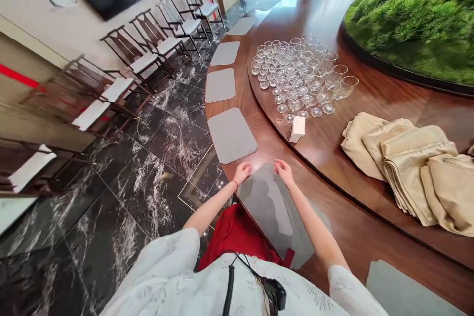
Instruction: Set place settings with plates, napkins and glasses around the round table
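Marbled floor, wooden table, grey placemats

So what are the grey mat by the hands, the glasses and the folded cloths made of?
Grey mat: maybe plastic or imitation leather; flat, smooth, with a soft shine. Glasses: clear, glossy glass, probably, since you see through them. Folded cloths: fabric, perhaps satin; soft folds gleam.

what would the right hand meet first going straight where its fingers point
Probably the near corner of the next mat, past a strip of bare table; how high the right hand sits is unclear.
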